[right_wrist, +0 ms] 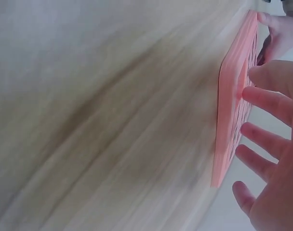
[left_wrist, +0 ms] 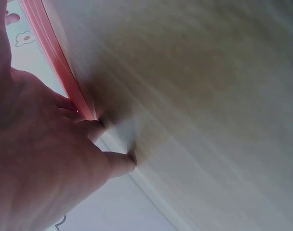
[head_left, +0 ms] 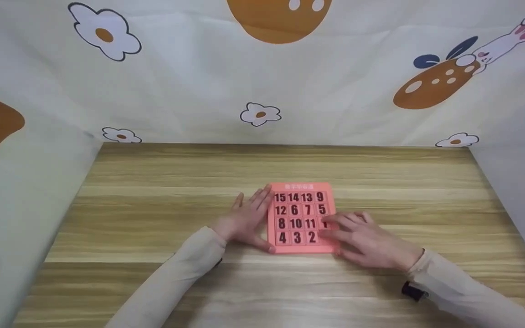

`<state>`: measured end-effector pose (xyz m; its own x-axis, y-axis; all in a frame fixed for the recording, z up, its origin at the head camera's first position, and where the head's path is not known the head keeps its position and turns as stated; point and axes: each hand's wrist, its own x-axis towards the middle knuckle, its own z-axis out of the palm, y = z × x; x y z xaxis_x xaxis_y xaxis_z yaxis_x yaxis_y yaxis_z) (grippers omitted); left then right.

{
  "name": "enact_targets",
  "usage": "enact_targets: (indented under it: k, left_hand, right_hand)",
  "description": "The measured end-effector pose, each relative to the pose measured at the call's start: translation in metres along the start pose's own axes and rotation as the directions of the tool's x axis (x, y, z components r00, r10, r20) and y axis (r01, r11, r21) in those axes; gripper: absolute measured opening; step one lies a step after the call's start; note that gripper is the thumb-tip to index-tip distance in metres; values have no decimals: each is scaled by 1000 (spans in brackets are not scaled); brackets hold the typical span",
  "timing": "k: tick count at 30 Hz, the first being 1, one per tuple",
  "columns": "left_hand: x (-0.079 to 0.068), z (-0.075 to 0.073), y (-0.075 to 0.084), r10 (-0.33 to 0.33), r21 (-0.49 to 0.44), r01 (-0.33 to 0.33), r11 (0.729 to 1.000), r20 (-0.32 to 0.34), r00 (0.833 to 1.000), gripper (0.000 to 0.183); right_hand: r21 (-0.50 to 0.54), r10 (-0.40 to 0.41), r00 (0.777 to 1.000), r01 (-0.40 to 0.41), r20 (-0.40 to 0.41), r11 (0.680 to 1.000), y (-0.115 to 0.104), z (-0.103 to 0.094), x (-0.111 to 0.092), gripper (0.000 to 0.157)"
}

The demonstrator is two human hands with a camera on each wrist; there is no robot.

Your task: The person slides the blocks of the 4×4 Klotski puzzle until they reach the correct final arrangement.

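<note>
A pink sliding number puzzle [head_left: 303, 249] lies flat on the table, its tiles bearing black numbers. Along its left edge rests my left hand [head_left: 248, 222], with straight fingers at the upper left side and the thumb at the lower left corner. My right hand [head_left: 367, 239] reaches over the puzzle's right side, fingertips on the tile column there. A finger partly covers the tile marked 1, below the 5. The spot right of the 2 is partly hidden by another finger. In the right wrist view, the fingers [right_wrist: 267, 103] are spread and nearly straight against the pink frame [right_wrist: 227, 91].
The wood-grain table [head_left: 176, 177] extends around the puzzle on all sides. A pale cloth [head_left: 189, 82] printed with flowers and a rabbit stands behind it, with pale side walls left and right. A black band [head_left: 413, 291] is at the right wrist.
</note>
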<state>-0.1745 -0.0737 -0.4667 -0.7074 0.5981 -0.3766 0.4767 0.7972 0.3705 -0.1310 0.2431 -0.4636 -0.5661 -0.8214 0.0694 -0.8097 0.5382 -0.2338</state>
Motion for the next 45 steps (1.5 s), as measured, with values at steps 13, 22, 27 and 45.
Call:
enact_targets:
  k: [13,22,27,45]
  left_hand:
    - [3,1,-1,3,8,-3,1000,-5,1000,136]
    - [3,0,-1,10,-5,-10,1000,0,1000,136]
    - [2,0,-1,1,-3,-1,1000,5,1000,137]
    - [0,-1,-1,9,5,-9,1000,0,1000,134]
  right_hand:
    - [-21,-99,995,99,-5,995,-15,10,0,51]
    - [5,-73,990,74,-117,997,-1,10,-19,43]
    - [26,-70,991,73,-114,997,-4,9,-16,43]
    - [-23,-129,991,129,-21,991,-26,20,24,49]
